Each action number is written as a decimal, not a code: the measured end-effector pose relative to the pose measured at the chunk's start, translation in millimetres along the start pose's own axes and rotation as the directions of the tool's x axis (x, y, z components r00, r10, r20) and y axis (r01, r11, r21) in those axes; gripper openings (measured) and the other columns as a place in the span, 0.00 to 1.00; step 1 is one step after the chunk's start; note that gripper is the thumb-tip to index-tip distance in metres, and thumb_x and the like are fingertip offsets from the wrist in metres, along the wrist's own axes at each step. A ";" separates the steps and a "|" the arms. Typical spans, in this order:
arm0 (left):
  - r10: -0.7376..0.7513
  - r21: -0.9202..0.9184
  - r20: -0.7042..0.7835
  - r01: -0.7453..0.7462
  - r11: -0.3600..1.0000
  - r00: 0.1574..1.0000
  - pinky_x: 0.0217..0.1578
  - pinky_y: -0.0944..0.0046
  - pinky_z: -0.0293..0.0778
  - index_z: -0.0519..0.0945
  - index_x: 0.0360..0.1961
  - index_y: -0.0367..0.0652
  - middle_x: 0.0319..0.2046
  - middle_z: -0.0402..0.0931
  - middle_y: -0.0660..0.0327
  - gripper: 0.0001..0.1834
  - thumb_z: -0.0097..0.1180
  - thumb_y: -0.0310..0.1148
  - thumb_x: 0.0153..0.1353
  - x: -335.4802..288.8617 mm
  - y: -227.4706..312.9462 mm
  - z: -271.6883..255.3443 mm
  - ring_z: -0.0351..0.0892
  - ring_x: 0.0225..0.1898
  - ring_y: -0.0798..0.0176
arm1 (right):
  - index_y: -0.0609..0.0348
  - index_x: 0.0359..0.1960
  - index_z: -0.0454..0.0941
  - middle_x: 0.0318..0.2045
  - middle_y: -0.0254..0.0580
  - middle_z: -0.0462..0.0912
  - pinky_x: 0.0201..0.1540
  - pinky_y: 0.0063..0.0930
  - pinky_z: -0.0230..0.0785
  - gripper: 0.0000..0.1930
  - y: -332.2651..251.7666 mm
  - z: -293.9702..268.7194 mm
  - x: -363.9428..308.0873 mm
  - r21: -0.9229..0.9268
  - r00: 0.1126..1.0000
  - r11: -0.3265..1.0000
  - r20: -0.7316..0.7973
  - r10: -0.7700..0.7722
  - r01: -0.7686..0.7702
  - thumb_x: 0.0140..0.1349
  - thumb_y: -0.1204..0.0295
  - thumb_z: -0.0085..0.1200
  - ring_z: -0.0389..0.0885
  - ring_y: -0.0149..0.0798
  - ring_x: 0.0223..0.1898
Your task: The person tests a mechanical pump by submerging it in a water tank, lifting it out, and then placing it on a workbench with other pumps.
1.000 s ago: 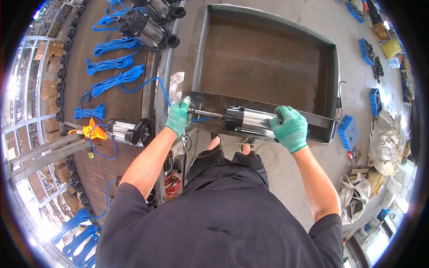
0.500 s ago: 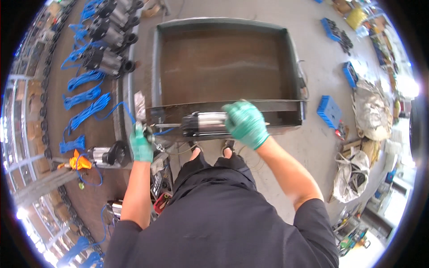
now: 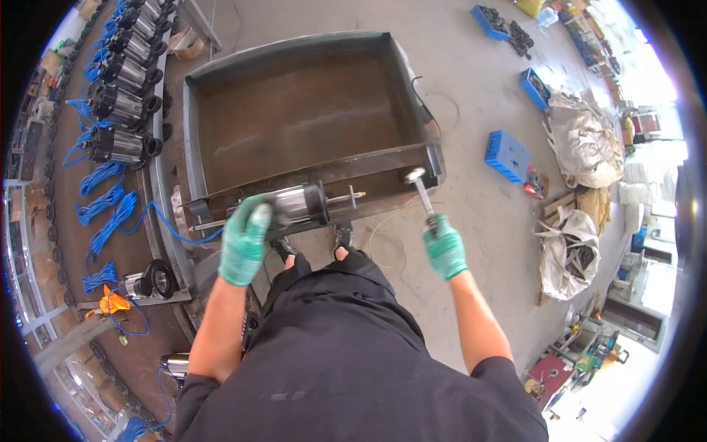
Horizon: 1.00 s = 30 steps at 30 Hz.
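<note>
A silver cylindrical motor or pump body [image 3: 291, 205] with black ends lies along the near edge of the metal tank. A thin rod with a brass-coloured tip [image 3: 359, 195] sticks out from its right end. My left hand [image 3: 244, 247], in a green glove, is closed on the left end of this body, which it partly hides. Off to the right, my gloved right hand [image 3: 445, 250] grips the dark handle of a hammer [image 3: 421, 188], its shiny head pointing up and away. The hammer is apart from the body. A blue cable [image 3: 173, 227] runs left from near my left hand.
The large shallow tank [image 3: 190, 136] stands ahead. On the left bench are several similar silver units [image 3: 118, 107], coiled blue cables [image 3: 110, 228], and an orange item [image 3: 112, 300]. To the right are a blue crate [image 3: 507, 156] and white sacks [image 3: 571, 250].
My right hand has left the cylindrical body and now holds the hammer out to the right. My left hand has come onto the body's left end. The whole view has shifted.
</note>
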<state>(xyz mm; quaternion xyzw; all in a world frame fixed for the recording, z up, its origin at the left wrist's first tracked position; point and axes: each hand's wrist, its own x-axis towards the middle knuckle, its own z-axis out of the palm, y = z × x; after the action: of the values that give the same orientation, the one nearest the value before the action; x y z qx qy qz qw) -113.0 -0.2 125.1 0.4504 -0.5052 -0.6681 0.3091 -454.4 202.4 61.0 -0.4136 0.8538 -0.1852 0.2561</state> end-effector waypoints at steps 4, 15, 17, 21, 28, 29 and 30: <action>-0.022 0.121 -0.280 0.058 0.991 0.960 0.40 0.66 0.80 0.80 0.50 0.38 0.38 0.84 0.60 0.17 0.53 0.42 0.74 -17.7 -38.1 -50.5 0.82 0.37 0.69 | 0.55 0.50 0.72 0.34 0.60 0.84 0.41 0.53 0.73 0.14 73.0 -24.6 48.2 -0.059 0.986 0.984 -0.039 0.165 -0.167 0.66 0.64 0.52 0.82 0.65 0.40; 0.129 0.870 -0.351 0.272 0.412 0.928 0.52 0.49 0.75 0.80 0.50 0.35 0.46 0.81 0.43 0.18 0.58 0.36 0.65 -92.1 -72.3 -137.0 0.80 0.48 0.40 | 0.63 0.50 0.71 0.40 0.57 0.81 0.50 0.42 0.72 0.16 118.9 39.5 120.8 0.120 0.978 0.992 -0.199 0.063 -0.039 0.62 0.74 0.55 0.80 0.54 0.42; 0.021 0.896 -0.380 0.362 0.258 0.925 0.58 0.48 0.71 0.80 0.52 0.37 0.50 0.80 0.45 0.19 0.57 0.39 0.65 -89.7 -61.8 -151.6 0.76 0.54 0.41 | 0.64 0.50 0.72 0.41 0.56 0.80 0.50 0.40 0.72 0.15 95.1 34.5 115.7 0.049 0.980 0.998 -0.196 -0.023 0.033 0.62 0.74 0.56 0.80 0.52 0.42; -0.062 0.949 -0.315 0.314 -0.023 0.947 0.60 0.47 0.68 0.80 0.52 0.42 0.55 0.77 0.50 0.19 0.58 0.38 0.62 -65.3 -56.6 -186.4 0.71 0.61 0.45 | 0.63 0.53 0.73 0.46 0.52 0.78 0.51 0.36 0.73 0.17 -16.1 29.6 95.4 0.001 0.957 0.970 -0.166 -0.239 0.242 0.63 0.75 0.58 0.79 0.48 0.44; -0.062 0.901 0.010 -0.036 -0.433 0.998 0.73 0.34 0.45 0.79 0.59 0.47 0.62 0.74 0.58 0.24 0.58 0.37 0.60 -8.7 -82.6 -255.5 0.59 0.73 0.47 | 0.57 0.53 0.76 0.57 0.53 0.76 0.47 0.47 0.78 0.17 -217.4 66.5 59.8 -0.014 0.735 0.769 0.308 -0.605 0.639 0.65 0.66 0.56 0.83 0.59 0.47; -0.232 0.890 0.027 -0.129 -0.437 0.972 0.73 0.32 0.42 0.80 0.57 0.49 0.62 0.75 0.58 0.23 0.59 0.39 0.60 -3.4 -78.2 -262.7 0.59 0.73 0.48 | 0.55 0.46 0.79 0.52 0.52 0.79 0.46 0.47 0.77 0.12 -226.4 70.7 63.2 -0.093 0.740 0.769 0.369 -0.563 0.632 0.63 0.67 0.54 0.83 0.58 0.43; -0.394 0.878 0.039 -0.220 -0.426 0.918 0.72 0.29 0.40 0.82 0.56 0.50 0.61 0.75 0.59 0.22 0.60 0.41 0.59 1.7 -71.2 -267.1 0.59 0.73 0.50 | 0.55 0.46 0.79 0.52 0.52 0.79 0.46 0.47 0.77 0.12 -232.5 73.9 71.6 -0.102 0.743 0.770 0.368 -0.559 0.630 0.63 0.67 0.54 0.83 0.58 0.43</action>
<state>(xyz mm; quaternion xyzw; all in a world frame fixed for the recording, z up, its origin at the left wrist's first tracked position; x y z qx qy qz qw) 133.5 -86.4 34.4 0.4081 -0.8332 -0.0213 -0.3727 -306.3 0.3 104.3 -0.7152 0.6383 -0.0931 0.2691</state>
